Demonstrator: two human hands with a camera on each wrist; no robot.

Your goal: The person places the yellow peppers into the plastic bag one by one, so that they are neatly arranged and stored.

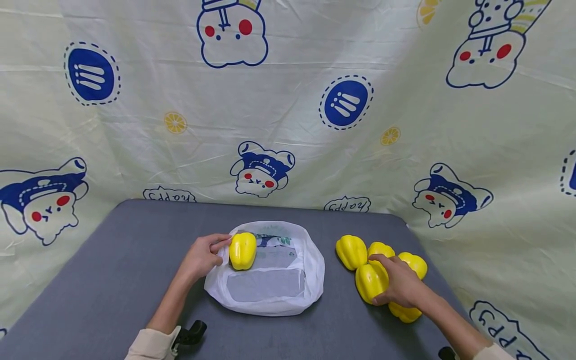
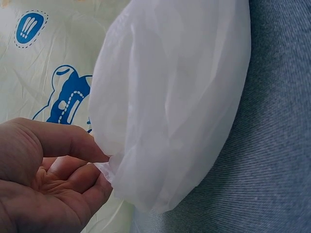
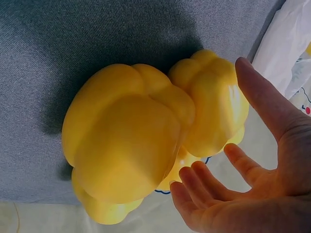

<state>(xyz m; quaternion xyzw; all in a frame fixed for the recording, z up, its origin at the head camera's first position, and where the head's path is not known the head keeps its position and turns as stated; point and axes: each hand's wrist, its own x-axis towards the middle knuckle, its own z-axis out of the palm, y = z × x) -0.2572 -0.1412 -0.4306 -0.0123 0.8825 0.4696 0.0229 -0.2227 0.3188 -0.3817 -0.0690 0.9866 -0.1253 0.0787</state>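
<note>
A white plastic bag (image 1: 315, 265) lies with its mouth spread wide on the table. My left hand (image 1: 204, 256) pinches its left rim between thumb and finger; the left wrist view shows the bunched plastic film (image 2: 108, 170) in that pinch. One yellow bell pepper (image 1: 243, 251) is in the bag, by the left rim. To the right of the bag, my right hand (image 1: 400, 282) reaches over a cluster of yellow bell peppers, its thumb and fingers spread around the near-left pepper (image 1: 370, 284). The right wrist view shows the fingers spread beside this pepper (image 3: 218, 107), without a visible grip.
Other yellow peppers in the cluster include one at its far left (image 1: 351, 252), one at the right (image 1: 414, 264) and one at the front (image 1: 405, 312). The grey table (image 1: 112, 280) meets a printed curtain (image 1: 297, 110) behind.
</note>
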